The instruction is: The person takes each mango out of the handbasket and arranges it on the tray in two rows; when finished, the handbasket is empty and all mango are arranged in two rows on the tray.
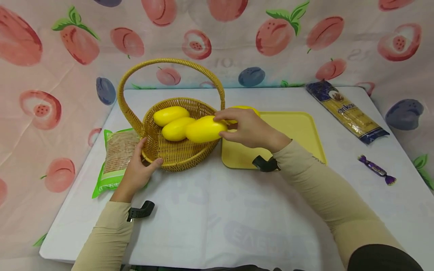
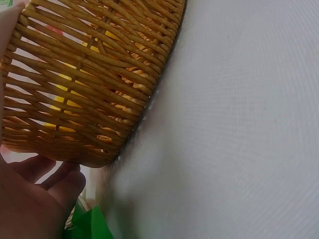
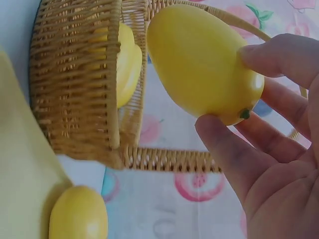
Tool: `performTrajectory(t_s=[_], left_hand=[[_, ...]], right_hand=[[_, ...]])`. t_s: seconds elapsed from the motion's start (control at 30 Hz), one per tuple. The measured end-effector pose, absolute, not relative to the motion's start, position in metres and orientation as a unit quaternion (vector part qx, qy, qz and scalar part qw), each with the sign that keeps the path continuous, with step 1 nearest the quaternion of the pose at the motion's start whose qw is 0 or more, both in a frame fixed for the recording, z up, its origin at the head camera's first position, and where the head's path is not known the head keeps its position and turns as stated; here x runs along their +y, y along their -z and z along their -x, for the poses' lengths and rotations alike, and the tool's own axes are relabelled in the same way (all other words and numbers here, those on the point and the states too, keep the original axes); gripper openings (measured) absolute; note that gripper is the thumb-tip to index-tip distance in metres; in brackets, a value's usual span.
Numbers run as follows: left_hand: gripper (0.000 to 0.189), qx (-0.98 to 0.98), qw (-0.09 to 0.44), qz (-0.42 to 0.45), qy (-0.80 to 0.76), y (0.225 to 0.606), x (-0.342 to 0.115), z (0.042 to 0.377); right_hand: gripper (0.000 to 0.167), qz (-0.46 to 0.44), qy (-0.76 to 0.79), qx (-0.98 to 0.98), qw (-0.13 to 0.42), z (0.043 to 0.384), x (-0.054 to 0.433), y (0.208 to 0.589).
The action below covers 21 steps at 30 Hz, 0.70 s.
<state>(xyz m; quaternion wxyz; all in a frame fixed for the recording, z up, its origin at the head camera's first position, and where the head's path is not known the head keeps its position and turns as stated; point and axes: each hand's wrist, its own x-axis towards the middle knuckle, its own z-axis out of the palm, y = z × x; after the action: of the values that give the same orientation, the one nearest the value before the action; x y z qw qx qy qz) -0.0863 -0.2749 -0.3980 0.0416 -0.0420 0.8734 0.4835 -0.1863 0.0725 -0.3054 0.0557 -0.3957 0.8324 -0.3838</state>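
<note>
My right hand [image 1: 249, 128] pinches a yellow mango [image 1: 205, 130] by one end, above the right side of a wicker basket [image 1: 179, 162]. In the right wrist view a small green stem tip shows on this held mango [image 3: 199, 64], near the fingers. Two more mangoes [image 1: 171, 115] lie inside the basket. My left hand [image 1: 139, 171] grips the basket's left front edge, thumb over the rim. From the left wrist, its fingertips touch the woven wall [image 2: 84, 89]. Another mango [image 3: 79, 214] rests on the yellow tray [image 1: 288, 150], partly behind my right hand in the head view.
The basket's tall handle [image 1: 169, 61] arches over it. A green-edged bag [image 1: 118, 154] lies left of the basket, partly behind my left hand. At the table's right are a long blue-and-gold packet [image 1: 346, 111] and a purple wrapped candy [image 1: 376, 170].
</note>
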Motion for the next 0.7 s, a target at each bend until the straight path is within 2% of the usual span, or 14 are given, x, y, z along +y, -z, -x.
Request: performTrajectory(t_s=[0.43,0.7], left_hand=[[0.096,0.877,0.042,0.043,-0.477,0.397,-0.274,0.085],[0.096,0.877,0.039,0.04,-0.478,0.398,-0.275,0.086]], right_hand=[[0.041,0.344,0.395,0.85,0.05,0.179,0.133,0.317],[0.041,0.306,0.395,0.864,0.067,0.174,0.156,0.328]])
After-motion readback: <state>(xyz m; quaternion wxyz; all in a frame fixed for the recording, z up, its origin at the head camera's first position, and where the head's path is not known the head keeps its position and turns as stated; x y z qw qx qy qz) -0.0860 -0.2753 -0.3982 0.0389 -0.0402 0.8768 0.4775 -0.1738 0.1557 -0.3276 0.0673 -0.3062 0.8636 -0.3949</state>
